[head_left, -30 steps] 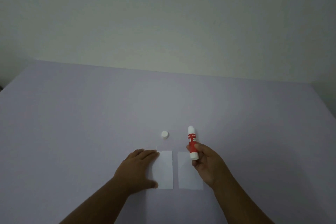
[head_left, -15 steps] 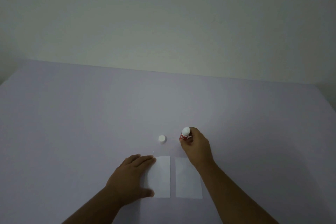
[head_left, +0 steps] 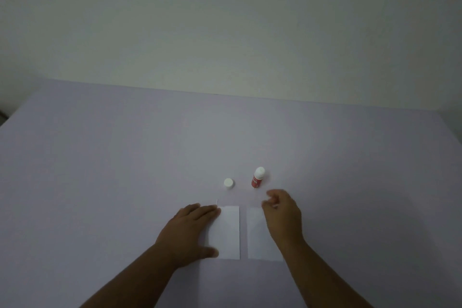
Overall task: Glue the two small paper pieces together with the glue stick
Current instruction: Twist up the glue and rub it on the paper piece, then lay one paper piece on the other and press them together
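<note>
Two small white paper pieces lie side by side near the table's front edge. My left hand (head_left: 192, 229) rests flat on the left edge of the left paper (head_left: 228, 232), fingers spread. The right paper (head_left: 257, 235) is partly covered by my right hand (head_left: 283, 215), which hovers over its far right corner with fingers loosely curled and nothing in it. Just beyond that hand the red glue stick (head_left: 257, 177) stands upright on the table, uncapped. Its white cap (head_left: 229, 183) sits to the left of it.
The lilac table top (head_left: 125, 170) stretches wide to the left, right and back. A pale wall (head_left: 225, 32) rises behind its far edge. A thin white sliver (head_left: 217, 201) lies by my left fingertips.
My right hand stood the glue stick upright on the table, let go of it and drew back toward the right paper. My left hand stayed on the left paper.
</note>
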Demonstrator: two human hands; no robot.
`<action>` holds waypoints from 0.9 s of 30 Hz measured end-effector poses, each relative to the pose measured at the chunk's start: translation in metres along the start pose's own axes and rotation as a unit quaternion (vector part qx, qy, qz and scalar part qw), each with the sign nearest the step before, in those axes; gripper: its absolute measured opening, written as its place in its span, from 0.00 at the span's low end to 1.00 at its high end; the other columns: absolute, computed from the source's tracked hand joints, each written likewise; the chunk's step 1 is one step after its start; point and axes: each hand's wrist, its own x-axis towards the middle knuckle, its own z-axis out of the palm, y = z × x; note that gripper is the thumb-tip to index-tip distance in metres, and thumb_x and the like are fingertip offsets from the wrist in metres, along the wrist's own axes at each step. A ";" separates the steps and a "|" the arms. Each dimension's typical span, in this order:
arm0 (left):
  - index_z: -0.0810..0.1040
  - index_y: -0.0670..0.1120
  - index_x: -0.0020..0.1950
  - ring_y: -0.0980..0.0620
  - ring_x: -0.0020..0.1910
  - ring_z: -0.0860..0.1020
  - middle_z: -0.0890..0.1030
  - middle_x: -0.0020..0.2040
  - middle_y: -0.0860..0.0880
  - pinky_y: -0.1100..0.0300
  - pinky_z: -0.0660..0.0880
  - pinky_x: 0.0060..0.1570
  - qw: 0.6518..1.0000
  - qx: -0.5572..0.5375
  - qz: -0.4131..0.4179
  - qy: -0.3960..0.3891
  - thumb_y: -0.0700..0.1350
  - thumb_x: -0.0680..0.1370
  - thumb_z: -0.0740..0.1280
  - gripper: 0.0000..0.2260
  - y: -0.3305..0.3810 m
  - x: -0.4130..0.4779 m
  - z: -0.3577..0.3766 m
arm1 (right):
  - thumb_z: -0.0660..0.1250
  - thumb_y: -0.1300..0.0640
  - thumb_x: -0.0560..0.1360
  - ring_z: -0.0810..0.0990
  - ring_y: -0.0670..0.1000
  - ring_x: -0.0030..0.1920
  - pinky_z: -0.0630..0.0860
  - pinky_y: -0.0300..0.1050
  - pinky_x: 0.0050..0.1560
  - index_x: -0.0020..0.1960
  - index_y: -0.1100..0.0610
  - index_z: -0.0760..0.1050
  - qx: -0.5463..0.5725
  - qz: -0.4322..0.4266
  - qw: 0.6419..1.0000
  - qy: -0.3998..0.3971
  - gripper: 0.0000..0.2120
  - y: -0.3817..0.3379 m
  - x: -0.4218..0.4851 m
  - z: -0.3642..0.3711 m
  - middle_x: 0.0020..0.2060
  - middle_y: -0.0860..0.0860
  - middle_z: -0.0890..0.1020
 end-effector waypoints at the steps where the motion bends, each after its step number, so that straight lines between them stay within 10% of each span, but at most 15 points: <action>1: 0.50 0.62 0.74 0.53 0.74 0.52 0.55 0.75 0.63 0.53 0.56 0.71 1.000 0.004 0.002 0.000 0.69 0.64 0.65 0.42 -0.001 0.000 0.001 | 0.65 0.61 0.73 0.78 0.53 0.44 0.71 0.39 0.46 0.49 0.58 0.78 -0.019 0.017 0.999 -0.046 0.07 0.001 -0.013 0.000 0.44 0.53 0.81; 5: 0.51 0.61 0.74 0.53 0.74 0.54 0.57 0.75 0.62 0.53 0.57 0.71 1.000 0.020 0.008 0.014 0.69 0.67 0.63 0.39 -0.004 0.000 0.005 | 0.61 0.56 0.75 0.75 0.50 0.34 0.73 0.40 0.37 0.37 0.59 0.77 -0.056 0.040 0.976 -0.205 0.12 -0.001 -0.051 0.010 0.35 0.56 0.80; 14: 0.54 0.61 0.73 0.53 0.74 0.56 0.60 0.75 0.61 0.52 0.59 0.70 0.999 0.026 0.000 0.027 0.66 0.70 0.63 0.35 -0.007 0.004 0.010 | 0.60 0.57 0.76 0.66 0.42 0.24 0.62 0.30 0.24 0.26 0.53 0.64 -0.091 0.037 0.982 -0.160 0.20 -0.009 -0.054 0.022 0.23 0.47 0.68; 27: 0.54 0.59 0.74 0.52 0.74 0.56 0.59 0.75 0.59 0.54 0.55 0.71 0.999 -0.005 0.011 0.033 0.65 0.72 0.61 0.33 -0.006 0.001 0.012 | 0.62 0.57 0.76 0.74 0.49 0.35 0.71 0.40 0.39 0.41 0.62 0.80 -0.052 0.099 0.982 -0.151 0.12 -0.014 -0.048 0.029 0.35 0.56 0.80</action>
